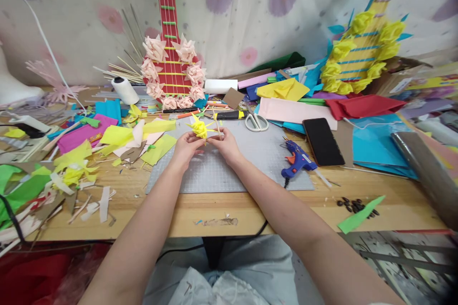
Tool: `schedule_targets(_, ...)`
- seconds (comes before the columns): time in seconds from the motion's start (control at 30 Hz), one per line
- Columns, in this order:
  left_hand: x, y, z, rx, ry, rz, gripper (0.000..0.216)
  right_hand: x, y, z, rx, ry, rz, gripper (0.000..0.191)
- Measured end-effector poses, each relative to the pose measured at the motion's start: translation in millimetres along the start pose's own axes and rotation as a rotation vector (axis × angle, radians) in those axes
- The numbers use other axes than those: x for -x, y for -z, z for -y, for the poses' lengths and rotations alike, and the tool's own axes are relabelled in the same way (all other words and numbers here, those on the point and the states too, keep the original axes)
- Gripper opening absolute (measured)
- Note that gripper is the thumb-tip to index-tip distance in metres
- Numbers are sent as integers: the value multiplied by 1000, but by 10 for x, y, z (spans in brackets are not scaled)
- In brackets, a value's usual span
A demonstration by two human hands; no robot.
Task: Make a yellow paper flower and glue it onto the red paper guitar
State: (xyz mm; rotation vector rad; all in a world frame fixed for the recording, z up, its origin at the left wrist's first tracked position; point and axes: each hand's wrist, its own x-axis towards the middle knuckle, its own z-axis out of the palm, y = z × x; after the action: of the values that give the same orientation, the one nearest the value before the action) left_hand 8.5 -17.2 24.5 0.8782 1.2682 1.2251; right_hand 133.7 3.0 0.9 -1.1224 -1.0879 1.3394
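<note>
Both my hands meet over the grey cutting mat (pixel 250 167) at the middle of the wooden table. My left hand (pixel 186 147) pinches the base of a spiky yellow paper flower (pixel 200 127). My right hand (pixel 226 144) is closed on the same flower from the right, fingers round a thin wooden stick (pixel 215 121) that pokes up out of it. The flower is held just above the mat's far edge.
White-handled scissors (pixel 255 121), a blue glue gun (pixel 298 159) and a black phone (pixel 322 141) lie right of my hands. Coloured paper sheets and scraps cover both sides. A red frame with pink flowers (pixel 171 69) and a yellow-flowered one (pixel 359 50) lean against the back cloth.
</note>
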Motion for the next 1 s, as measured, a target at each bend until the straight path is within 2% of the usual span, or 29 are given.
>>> schedule_targets(0.37, -18, -2, 4, 83, 29, -10, 36, -19, 9, 22, -27, 9, 1, 33)
schedule_targets(0.43, -12, -8, -13, 147, 65, 8, 32, -21, 14, 26, -43, -4, 4, 35)
schedule_targets(0.63, 24, -31, -56, 352, 244, 167, 11, 14, 14, 74, -100, -57, 11, 42)
schedule_targets(1.0, -5, -36, -59, 591, 397, 133, 5, 59, -23, 124, -247, -90, 38, 45)
